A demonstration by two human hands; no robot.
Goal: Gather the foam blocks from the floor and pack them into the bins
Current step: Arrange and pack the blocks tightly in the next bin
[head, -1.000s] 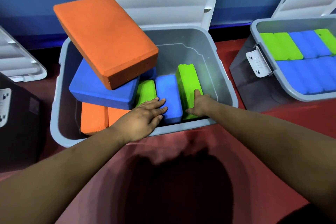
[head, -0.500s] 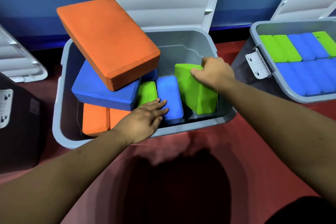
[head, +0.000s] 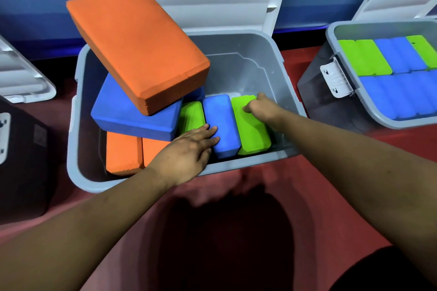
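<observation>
Left hand flat on the blue block, right hand knuckled onto the green block — gripping or pressing, can't tell — both blocks long-axis front-to-back in grey bin.

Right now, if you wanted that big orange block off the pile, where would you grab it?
Probably its near right end, coming from the front right. The orange block lies tilted on the blue block. That end's side face is bare, with open space beside it, so a thumb above and fingers below could likely pinch it.
</observation>
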